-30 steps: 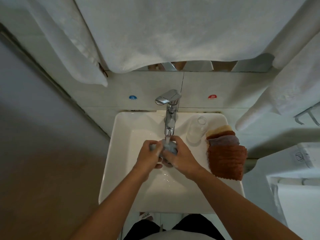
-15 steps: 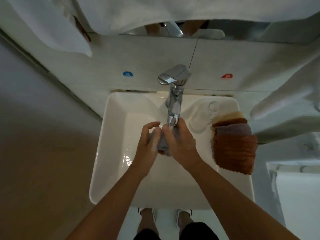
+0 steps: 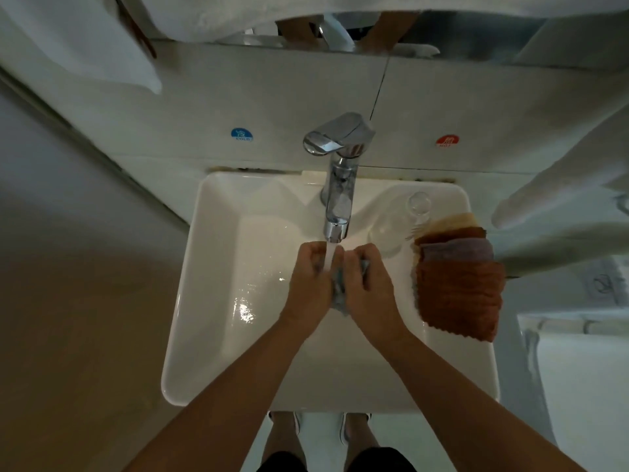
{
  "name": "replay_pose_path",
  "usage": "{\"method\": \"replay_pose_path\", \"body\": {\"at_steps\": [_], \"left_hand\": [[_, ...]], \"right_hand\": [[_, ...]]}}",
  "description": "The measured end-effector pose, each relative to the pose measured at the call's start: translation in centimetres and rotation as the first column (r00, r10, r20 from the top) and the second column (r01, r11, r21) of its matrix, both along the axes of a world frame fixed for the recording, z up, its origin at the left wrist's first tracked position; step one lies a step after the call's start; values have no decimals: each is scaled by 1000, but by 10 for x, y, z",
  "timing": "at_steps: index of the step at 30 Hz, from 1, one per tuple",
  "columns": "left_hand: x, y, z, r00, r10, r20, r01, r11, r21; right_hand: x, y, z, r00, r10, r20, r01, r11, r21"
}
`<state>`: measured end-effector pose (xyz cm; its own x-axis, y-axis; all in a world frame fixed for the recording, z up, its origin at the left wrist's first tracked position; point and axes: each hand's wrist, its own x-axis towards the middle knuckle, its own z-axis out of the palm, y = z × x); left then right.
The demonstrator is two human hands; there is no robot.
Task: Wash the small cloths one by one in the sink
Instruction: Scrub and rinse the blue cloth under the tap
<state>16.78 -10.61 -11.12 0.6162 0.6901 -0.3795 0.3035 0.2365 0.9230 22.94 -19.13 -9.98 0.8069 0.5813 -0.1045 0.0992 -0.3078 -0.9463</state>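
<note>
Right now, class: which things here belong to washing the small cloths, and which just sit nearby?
Part of the job:
left hand and right hand, both gripping the blue-grey cloth
running tap
sink
stack of cloths

Just nearby:
clear glass
white towels

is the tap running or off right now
Running. A pale stream of water drops from the faucet spout between the left hand and right hand, onto the blue-grey cloth.
</note>
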Motion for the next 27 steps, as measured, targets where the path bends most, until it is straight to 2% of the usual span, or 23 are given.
{"method": "replay_pose_path", "body": {"at_steps": [2,3,6,8,10,13,14,16,17,18,20,23,25,27], "left_hand": [[1,10,-5,993,122,1,-122,992,-35],[1,11,-4,992,125,-20,-126,991,-42],[-6,-4,3,997,20,-73,-25,997,-71],[-11,-10,12,997,53,-52,-58,994,-90],[-12,0,18,989,137,-55,-139,990,-31],[-10,17,19,975,220,-26,-220,975,35],[-12,14,18,981,191,-16,-190,980,53],[-19,-2,15,995,84,-55,-78,991,112],[-23,-10,14,996,20,-87,-7,989,145],[-25,-14,12,993,-23,-114,41,986,162],[-23,-5,15,992,-11,-129,28,991,130],[-12,16,19,993,86,-85,-76,991,112],[-16,7,21,997,69,-17,-66,986,152],[-25,-16,23,999,-22,45,14,985,174]], "right_hand": [[-8,-1,1,983,153,102,-159,986,49],[-8,2,2,978,169,121,-178,982,65],[5,22,5,1000,10,29,-12,997,73],[8,30,4,995,-87,-49,90,994,56],[-5,26,3,1000,-13,2,13,999,43],[-29,13,2,976,205,66,-206,979,7],[-28,14,3,975,206,84,-203,978,-38],[-13,23,8,981,76,179,-51,989,-140],[-5,26,7,984,-16,178,39,992,-123],[-4,29,10,993,-83,85,89,994,-69],[-16,27,15,995,-80,-68,79,997,-8],[-42,12,17,986,152,-72,-143,982,119],[-32,13,16,984,165,-61,-161,984,75],[-9,20,16,992,-1,-130,-3,1000,-29]]}}
